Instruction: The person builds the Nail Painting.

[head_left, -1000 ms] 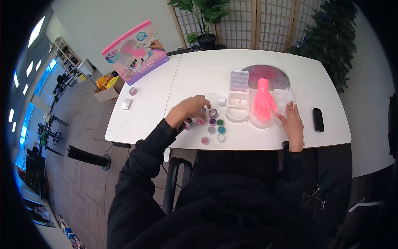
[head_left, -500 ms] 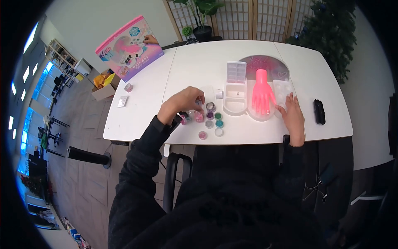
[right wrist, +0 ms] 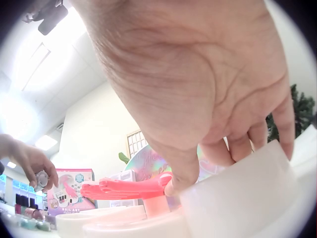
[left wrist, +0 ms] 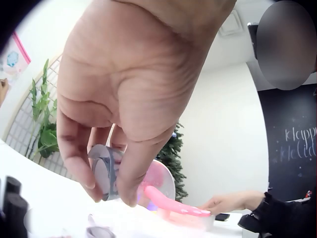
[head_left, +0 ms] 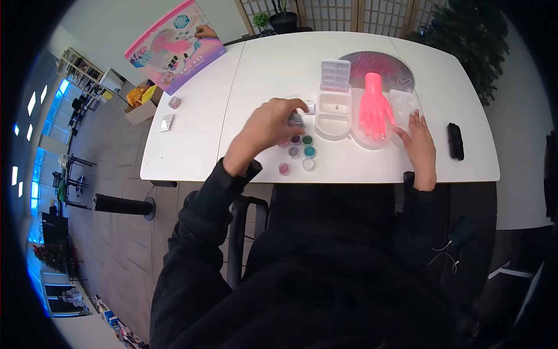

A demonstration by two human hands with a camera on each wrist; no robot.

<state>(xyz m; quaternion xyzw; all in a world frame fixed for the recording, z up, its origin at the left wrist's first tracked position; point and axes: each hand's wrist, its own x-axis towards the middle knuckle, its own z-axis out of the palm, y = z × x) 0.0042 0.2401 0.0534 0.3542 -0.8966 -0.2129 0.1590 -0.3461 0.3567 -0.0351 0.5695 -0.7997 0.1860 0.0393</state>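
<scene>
My left hand [head_left: 266, 125] pinches a small round clear jar [left wrist: 110, 171] with greyish contents between thumb and fingers, raised over the table. Below it stand several little glitter jars, among them a green one [head_left: 307, 140], a teal one [head_left: 310, 152] and a pink one [head_left: 284, 168]. Some of them are hidden behind the hand. On the other side, my right hand [head_left: 421, 150] rests at a white tray with round wells [head_left: 402, 100], fingers extended along its right edge and thumb at its left. Next to it a pink model hand [head_left: 375, 110] lies palm down on a white base.
A white organizer [head_left: 333, 129] with a clear compartment box [head_left: 335, 75] stands left of the model hand, and a rounded mirror [head_left: 401, 64] behind. A black pouch [head_left: 455, 141] lies at the right. The nail art box [head_left: 180, 52] and a small packet [head_left: 166, 123] are far left.
My left hand has lifted a jar from the group and moved it slightly right, toward the organizer. The right hand stays by the tray. The head view has tilted, so the table appears higher.
</scene>
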